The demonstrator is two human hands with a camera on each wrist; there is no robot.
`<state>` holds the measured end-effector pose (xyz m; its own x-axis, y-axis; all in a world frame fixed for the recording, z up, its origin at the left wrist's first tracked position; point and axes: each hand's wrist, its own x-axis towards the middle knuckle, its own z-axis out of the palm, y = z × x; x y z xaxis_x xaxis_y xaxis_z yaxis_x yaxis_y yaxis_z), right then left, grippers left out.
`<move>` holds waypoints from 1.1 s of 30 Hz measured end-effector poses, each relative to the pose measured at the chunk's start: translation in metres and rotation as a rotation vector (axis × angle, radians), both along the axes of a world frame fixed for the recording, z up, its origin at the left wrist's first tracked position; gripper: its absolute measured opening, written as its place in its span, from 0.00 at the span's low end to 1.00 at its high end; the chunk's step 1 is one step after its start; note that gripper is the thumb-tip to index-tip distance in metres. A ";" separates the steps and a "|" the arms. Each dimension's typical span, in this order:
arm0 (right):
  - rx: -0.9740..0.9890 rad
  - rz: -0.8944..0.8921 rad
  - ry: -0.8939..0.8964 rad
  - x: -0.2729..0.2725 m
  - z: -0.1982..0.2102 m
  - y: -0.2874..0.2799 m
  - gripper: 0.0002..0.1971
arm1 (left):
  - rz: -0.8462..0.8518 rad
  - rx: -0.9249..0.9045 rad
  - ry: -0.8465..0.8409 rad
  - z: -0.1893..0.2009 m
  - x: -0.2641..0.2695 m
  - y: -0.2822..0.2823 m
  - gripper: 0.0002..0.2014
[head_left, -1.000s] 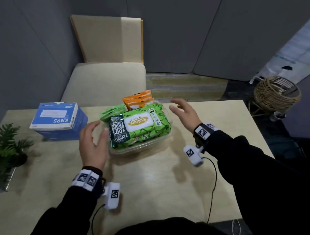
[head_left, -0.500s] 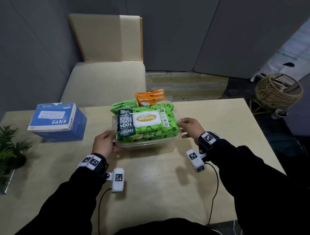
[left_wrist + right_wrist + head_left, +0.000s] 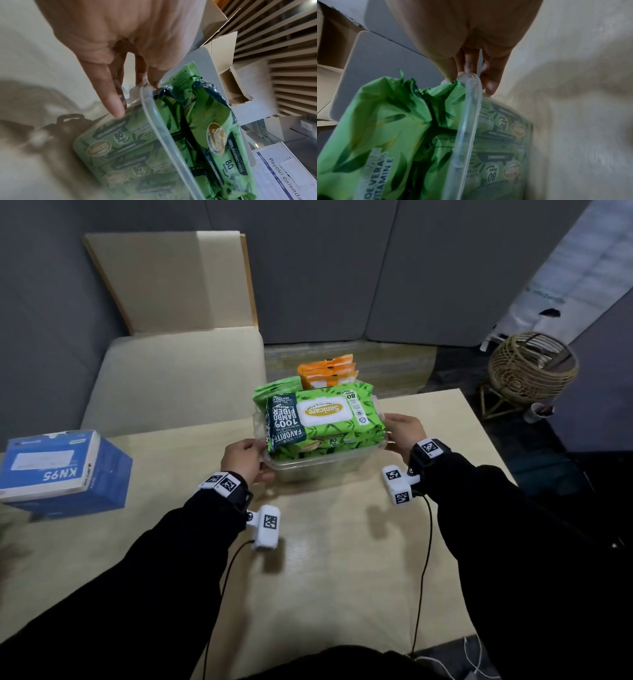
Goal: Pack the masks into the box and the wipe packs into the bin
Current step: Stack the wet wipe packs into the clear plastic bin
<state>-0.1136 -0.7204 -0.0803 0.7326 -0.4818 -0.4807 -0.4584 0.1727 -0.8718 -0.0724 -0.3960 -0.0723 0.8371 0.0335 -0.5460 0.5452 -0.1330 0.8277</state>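
A clear plastic bin (image 3: 308, 470) stands mid-table, filled above its rim with green wipe packs (image 3: 329, 416) and, behind them, orange packs (image 3: 327, 371). My left hand (image 3: 243, 460) grips the bin's left end and my right hand (image 3: 402, 429) grips its right end. In the left wrist view my left hand (image 3: 135, 94) has the thumb on the rim (image 3: 161, 128) and the fingers under it. My right hand (image 3: 471, 83) pinches the rim (image 3: 465, 128) the same way beside a green pack (image 3: 385, 128). The blue KN95 box (image 3: 65, 470) sits shut at the table's left.
A cream chair (image 3: 171, 378) with a cardboard sheet (image 3: 171, 278) leaning on it stands behind the table. A wicker basket (image 3: 527, 368) sits on the floor to the right. The table's right edge (image 3: 486, 446) runs close to my right hand.
Both hands were open beside the bin; they closed on its two ends. The bin has since shifted to the right, farther from the KN95 box.
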 end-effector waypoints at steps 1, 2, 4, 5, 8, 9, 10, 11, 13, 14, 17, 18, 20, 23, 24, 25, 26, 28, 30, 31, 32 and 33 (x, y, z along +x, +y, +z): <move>-0.013 0.003 0.002 0.003 -0.001 -0.004 0.15 | 0.002 0.002 0.002 -0.001 0.002 -0.004 0.05; -0.023 0.008 0.005 0.005 -0.001 -0.007 0.15 | 0.004 0.003 0.004 -0.001 0.003 -0.006 0.05; -0.029 0.024 0.004 0.007 -0.001 -0.011 0.15 | 0.013 0.003 0.006 -0.003 0.004 -0.008 0.05; -0.025 0.035 0.002 0.008 -0.001 -0.012 0.15 | 0.016 0.003 0.007 -0.004 0.005 -0.009 0.06; -0.023 0.064 -0.001 0.007 0.002 -0.012 0.13 | 0.014 0.006 0.003 -0.005 0.005 -0.010 0.07; -0.026 0.070 0.000 0.006 0.003 -0.012 0.13 | 0.016 0.008 0.001 -0.005 0.006 -0.011 0.08; -0.033 0.075 0.000 0.006 0.003 -0.013 0.13 | 0.021 0.008 0.000 -0.004 0.006 -0.012 0.08; -0.039 0.079 0.000 0.006 0.004 -0.012 0.13 | 0.028 0.009 -0.002 -0.005 0.006 -0.013 0.09; -0.040 0.079 -0.002 0.004 0.007 -0.012 0.13 | 0.037 0.010 -0.008 -0.005 0.006 -0.014 0.11; -0.036 0.076 -0.002 0.003 0.008 -0.011 0.13 | 0.037 0.011 -0.010 -0.005 0.005 -0.014 0.12; -0.027 0.038 0.013 -0.005 0.008 -0.004 0.14 | 0.032 -0.013 -0.010 -0.004 0.002 -0.013 0.12; -0.025 0.009 0.028 -0.009 0.005 0.000 0.15 | 0.031 -0.028 -0.003 -0.003 0.001 -0.011 0.12; -0.017 -0.068 0.060 -0.016 0.000 0.013 0.16 | 0.042 -0.069 0.016 -0.003 -0.001 -0.003 0.12; 0.057 -0.233 0.045 -0.019 -0.002 0.039 0.17 | 0.078 -0.104 0.008 -0.006 -0.009 0.022 0.12; 0.120 -0.302 0.028 -0.020 -0.001 0.049 0.17 | 0.090 -0.107 -0.002 -0.006 -0.013 0.034 0.13; 0.191 -0.363 0.016 -0.022 0.000 0.058 0.16 | 0.110 -0.107 -0.014 -0.007 -0.017 0.048 0.13; 0.260 -0.418 0.015 -0.026 -0.001 0.066 0.17 | 0.133 -0.103 -0.031 -0.008 -0.019 0.063 0.12; 0.371 -0.495 0.068 -0.036 -0.006 0.085 0.19 | 0.197 -0.071 -0.075 -0.011 -0.021 0.102 0.10; 0.460 -0.501 0.160 -0.048 -0.013 0.116 0.18 | 0.277 -0.024 -0.135 -0.010 -0.020 0.146 0.08; 0.494 -0.469 0.205 -0.052 -0.016 0.137 0.15 | 0.322 0.015 -0.176 -0.009 -0.018 0.170 0.07; 0.517 -0.422 0.240 -0.055 -0.017 0.160 0.13 | 0.374 0.073 -0.225 -0.007 -0.015 0.194 0.07; 0.530 -0.371 0.258 -0.054 -0.018 0.185 0.10 | 0.432 0.155 -0.280 -0.005 -0.011 0.220 0.06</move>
